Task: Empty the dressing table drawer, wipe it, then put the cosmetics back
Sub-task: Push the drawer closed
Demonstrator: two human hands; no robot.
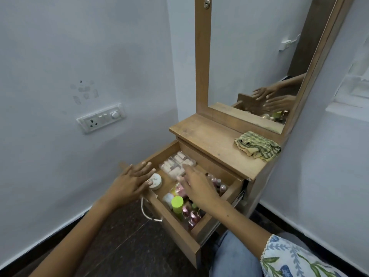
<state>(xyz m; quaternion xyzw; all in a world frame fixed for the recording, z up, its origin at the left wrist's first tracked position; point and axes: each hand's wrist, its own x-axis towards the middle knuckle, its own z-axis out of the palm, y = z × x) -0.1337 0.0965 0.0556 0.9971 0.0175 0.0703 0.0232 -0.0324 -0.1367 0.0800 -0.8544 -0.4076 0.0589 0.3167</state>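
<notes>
Two hands, left hand, right hand, over one open drawer, one cloth

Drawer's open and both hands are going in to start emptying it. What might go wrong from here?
Three risks, as I judge them:
1. The small pink bottles stand crowded at the drawer's near end; the right hand reaching over them might topple several.
2. The tabletop already holds the checked cloth, so unloaded items may crowd its edge and roll off.
3. The left hand only touches the white jar, so it could slip when lifted.
</notes>
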